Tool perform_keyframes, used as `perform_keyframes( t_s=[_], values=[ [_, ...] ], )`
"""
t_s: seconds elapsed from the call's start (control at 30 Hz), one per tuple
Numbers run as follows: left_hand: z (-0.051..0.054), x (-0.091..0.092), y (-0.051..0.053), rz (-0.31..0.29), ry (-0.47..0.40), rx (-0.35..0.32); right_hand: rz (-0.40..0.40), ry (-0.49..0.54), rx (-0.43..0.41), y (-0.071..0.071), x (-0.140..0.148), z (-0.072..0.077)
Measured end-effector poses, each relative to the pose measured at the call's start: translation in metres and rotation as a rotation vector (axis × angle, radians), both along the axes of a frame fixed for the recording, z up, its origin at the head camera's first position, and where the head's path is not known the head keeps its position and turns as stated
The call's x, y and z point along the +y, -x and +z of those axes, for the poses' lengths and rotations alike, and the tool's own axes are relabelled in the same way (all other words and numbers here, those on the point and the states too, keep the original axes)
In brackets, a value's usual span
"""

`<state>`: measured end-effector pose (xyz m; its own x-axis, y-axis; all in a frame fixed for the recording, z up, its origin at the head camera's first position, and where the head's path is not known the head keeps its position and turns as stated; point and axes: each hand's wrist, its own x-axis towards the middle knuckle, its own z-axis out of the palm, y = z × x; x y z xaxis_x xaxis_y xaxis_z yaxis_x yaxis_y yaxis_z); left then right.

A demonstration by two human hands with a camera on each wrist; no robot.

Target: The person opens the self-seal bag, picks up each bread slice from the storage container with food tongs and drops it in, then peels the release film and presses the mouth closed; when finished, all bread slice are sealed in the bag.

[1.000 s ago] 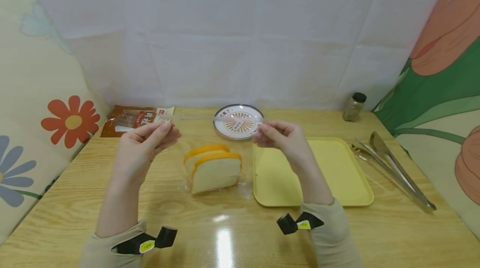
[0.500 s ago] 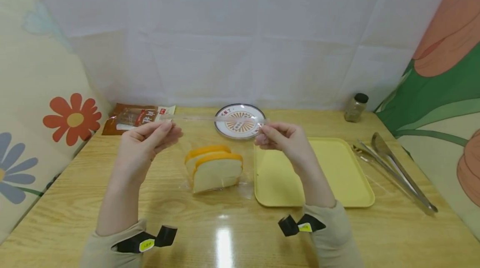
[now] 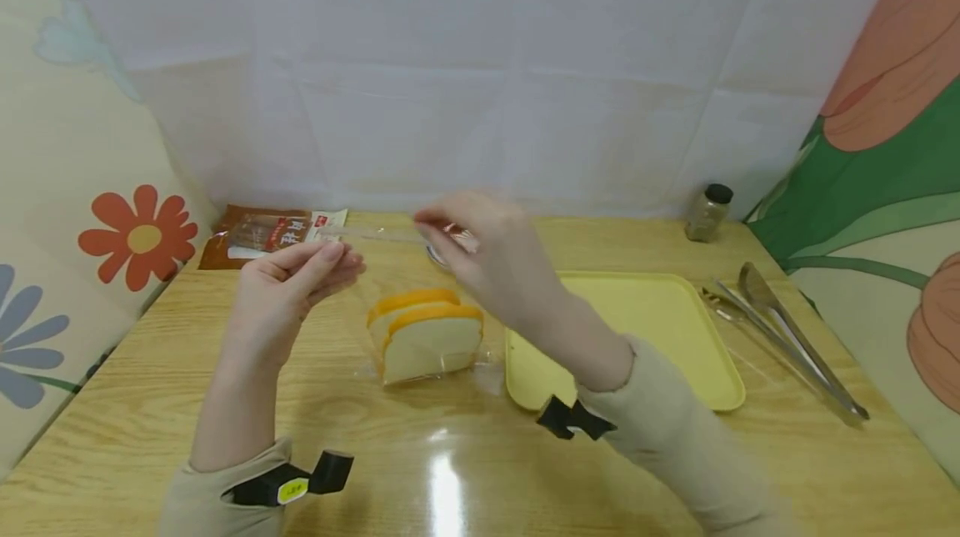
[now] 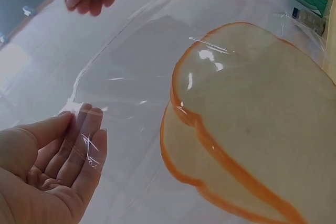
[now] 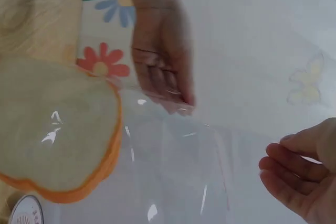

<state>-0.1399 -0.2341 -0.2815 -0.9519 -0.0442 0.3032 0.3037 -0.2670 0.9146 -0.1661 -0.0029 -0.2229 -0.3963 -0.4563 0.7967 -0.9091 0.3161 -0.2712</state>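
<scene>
Two slices of bread (image 3: 432, 345) with orange crusts stand in a clear bag (image 4: 131, 93). My left hand (image 3: 288, 295) pinches one upper corner of the bag between thumb and fingers, plain in the left wrist view, where the hand (image 4: 58, 161) lies at lower left. In the head view my right hand (image 3: 491, 258), blurred, is over the bag's top edge, in front of the plate (image 3: 437, 255). The right wrist view has the right hand (image 5: 302, 174) apart from the bag's edge, fingers loosely bent, with no film visible between them.
A yellow tray (image 3: 637, 337) lies right of the bread. Beyond it are metal tongs (image 3: 795, 337) and a fork-like utensil (image 3: 722, 303). A black-capped jar (image 3: 708, 213) stands at the back right; a brown packet (image 3: 258, 233) lies at the back left.
My right hand has left the bag's right corner and moved left along the top edge, now covering much of the plate. My left hand has kept its pinch in nearly the same place.
</scene>
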Motion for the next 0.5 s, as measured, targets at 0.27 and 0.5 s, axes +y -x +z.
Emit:
perform_keyframes(
  t_s=[0.27,0.5],
  values=[
    [-0.002,0.0,0.001,0.004,0.02,0.023,0.032,-0.523,-0.043,0.008,-0.038,0.021],
    [-0.002,0.001,0.0,0.01,0.041,0.067,-0.022,-0.725,-0.086,0.017,-0.056,0.034]
  ],
)
